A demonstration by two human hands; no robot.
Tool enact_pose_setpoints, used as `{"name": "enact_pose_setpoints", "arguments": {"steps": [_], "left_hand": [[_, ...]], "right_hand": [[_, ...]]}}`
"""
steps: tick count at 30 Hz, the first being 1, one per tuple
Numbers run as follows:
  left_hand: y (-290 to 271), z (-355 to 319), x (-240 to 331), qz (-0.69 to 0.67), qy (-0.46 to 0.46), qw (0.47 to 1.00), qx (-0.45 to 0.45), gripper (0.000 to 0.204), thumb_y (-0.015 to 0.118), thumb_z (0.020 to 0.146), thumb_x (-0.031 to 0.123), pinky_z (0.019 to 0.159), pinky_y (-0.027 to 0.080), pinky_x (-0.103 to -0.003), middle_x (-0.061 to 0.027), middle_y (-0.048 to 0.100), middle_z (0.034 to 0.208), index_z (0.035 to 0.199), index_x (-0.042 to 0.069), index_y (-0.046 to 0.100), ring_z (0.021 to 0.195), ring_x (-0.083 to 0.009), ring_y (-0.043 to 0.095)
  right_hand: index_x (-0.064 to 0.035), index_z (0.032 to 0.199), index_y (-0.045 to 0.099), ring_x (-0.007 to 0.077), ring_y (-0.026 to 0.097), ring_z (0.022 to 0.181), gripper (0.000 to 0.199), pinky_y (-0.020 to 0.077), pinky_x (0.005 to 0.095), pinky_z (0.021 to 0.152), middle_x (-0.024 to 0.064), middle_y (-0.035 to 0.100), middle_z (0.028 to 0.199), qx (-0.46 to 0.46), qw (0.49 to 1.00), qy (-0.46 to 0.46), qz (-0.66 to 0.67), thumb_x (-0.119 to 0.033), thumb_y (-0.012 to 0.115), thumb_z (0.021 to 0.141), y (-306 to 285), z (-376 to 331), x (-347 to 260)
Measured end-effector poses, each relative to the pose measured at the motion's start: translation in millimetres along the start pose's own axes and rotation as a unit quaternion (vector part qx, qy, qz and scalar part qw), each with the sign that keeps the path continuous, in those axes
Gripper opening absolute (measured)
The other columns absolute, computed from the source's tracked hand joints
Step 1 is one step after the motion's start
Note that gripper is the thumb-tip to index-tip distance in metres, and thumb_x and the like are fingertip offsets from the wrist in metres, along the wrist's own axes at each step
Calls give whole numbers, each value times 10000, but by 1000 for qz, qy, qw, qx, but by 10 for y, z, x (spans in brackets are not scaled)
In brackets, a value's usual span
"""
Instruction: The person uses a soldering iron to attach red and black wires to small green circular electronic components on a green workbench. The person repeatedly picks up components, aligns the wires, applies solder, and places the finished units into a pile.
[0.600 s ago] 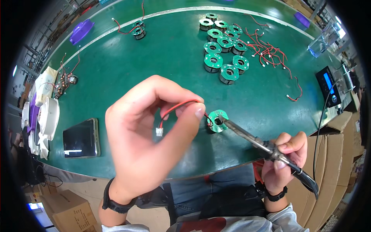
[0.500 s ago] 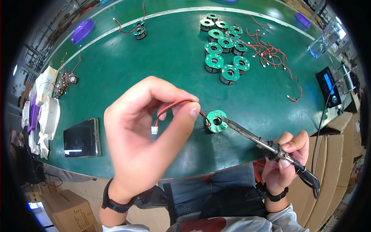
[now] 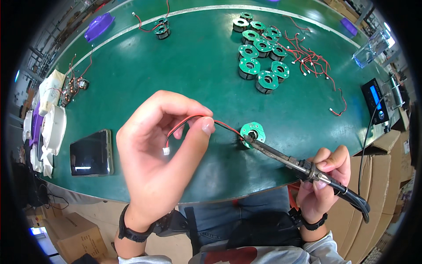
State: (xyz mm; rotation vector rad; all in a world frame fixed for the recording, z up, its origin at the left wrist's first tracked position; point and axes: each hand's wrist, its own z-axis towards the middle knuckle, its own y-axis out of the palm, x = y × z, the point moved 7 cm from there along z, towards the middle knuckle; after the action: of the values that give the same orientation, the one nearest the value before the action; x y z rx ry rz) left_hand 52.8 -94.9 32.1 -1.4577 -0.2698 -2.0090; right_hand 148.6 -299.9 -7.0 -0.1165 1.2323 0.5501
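The left hand point(image 3: 154, 160) arches upward, thumb and forefinger pinched at the tips, other fingers curled behind; from here I see the right hand point(image 3: 324, 181) held lower, fingers bent in a grip.

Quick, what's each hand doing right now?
Left hand: closed, pinching the red-and-black wires.
Right hand: closed, holding the soldering iron.

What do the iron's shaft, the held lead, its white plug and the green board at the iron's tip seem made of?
Shaft: probably metal, dull and darkened, brighter silver toward its rear end.
Lead: likely plastic-coated wire; smooth red and black skins, bending softly.
Plug: probably moulded plastic, white and opaque.
Board: likely laminate, given its flat, slightly glossy green coat; core unclear.
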Motion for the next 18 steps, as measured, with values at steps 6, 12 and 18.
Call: {"name": "enact_pose_setpoints", "arguments": {"steps": [6,12,18], "left_hand": [[0,1,-4,-3,-5,1000,0,66,571,790,-16,655,433,-221,-59,546,814,853,-16,555,705,-120,554],[-7,-1,-7,-5,-3,1000,9,64,570,788,-15,654,430,-219,-58,547,817,851,-13,559,705,-118,556],[-10,-1,2,-3,0,1000,11,60,571,789,-14,653,428,-219,-60,550,821,849,-11,563,709,-120,560]], "right_hand": [[-41,819,396,53,396,528,302,360,174,503,41,455,678,-4,999,23,36,-142,664,721,-5,-25,2],[-42,814,389,48,374,480,304,345,161,466,36,435,664,-10,1000,2,17,-150,655,714,-7,-15,16],[-47,804,376,47,343,451,304,321,160,431,28,407,642,-10,1000,-12,-1,-157,643,709,-5,-21,21]]}}
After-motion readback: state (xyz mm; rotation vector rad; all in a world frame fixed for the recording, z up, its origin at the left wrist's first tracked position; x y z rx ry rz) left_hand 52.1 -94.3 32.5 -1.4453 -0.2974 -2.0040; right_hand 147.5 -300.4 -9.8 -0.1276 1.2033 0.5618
